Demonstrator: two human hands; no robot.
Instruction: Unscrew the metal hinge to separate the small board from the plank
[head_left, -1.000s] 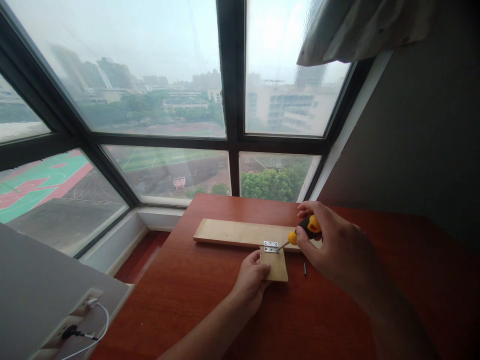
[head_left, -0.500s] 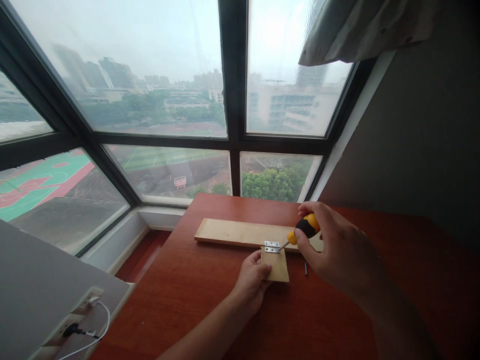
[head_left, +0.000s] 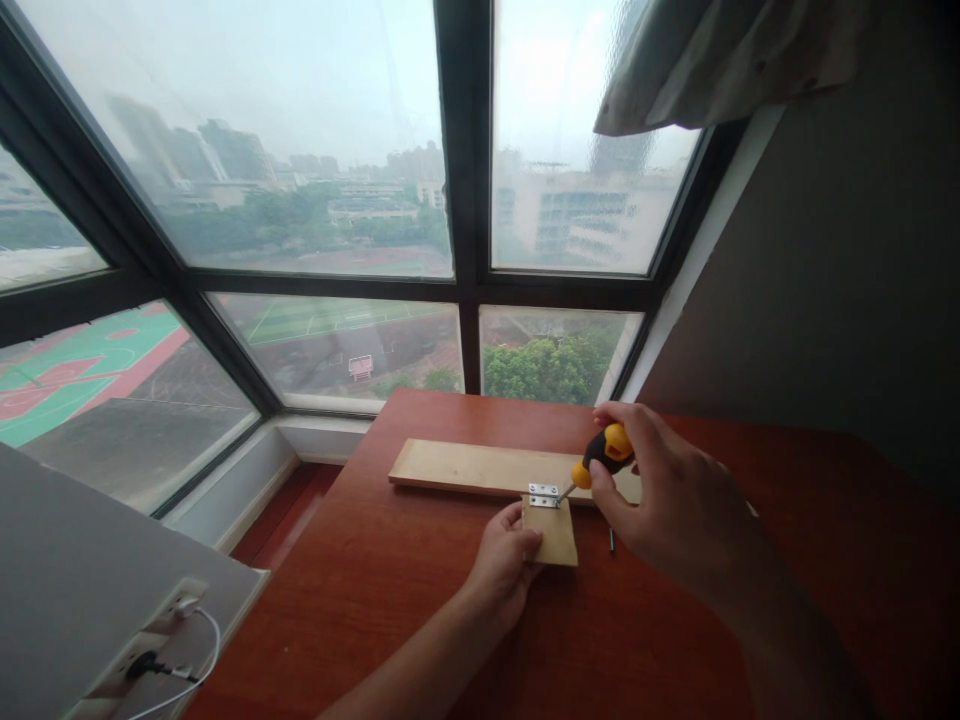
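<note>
Two plugs (head_left: 142, 664), one white and one black, sit in wall outlets at the far left, with a white cable looping below the white one. Next, a dark window frame (head_left: 465, 292) stands behind a red-brown table (head_left: 337, 600). On the table, a long pale board (head_left: 465, 462) lies flat, extending rightward. In front of it, the left hand (head_left: 499, 560) grips the left side of a small block (head_left: 551, 540), thumb on top, fingers partly hidden. The hinge (head_left: 543, 496) is at the block's far edge, lower leaf on the block; its upper leaf overlaps the board in view, but contact cannot be determined. The yellow-and-black screwdriver (head_left: 609, 448) is tilted, shaft down-left, tip at the lower leaf's right end. A thin metal rod (head_left: 612, 541) lies right of the block, apart from it. The right hand (head_left: 679, 500) holds the screwdriver handle between thumb and curled fingers. A curtain (head_left: 720, 70) hangs at upper right.
</note>
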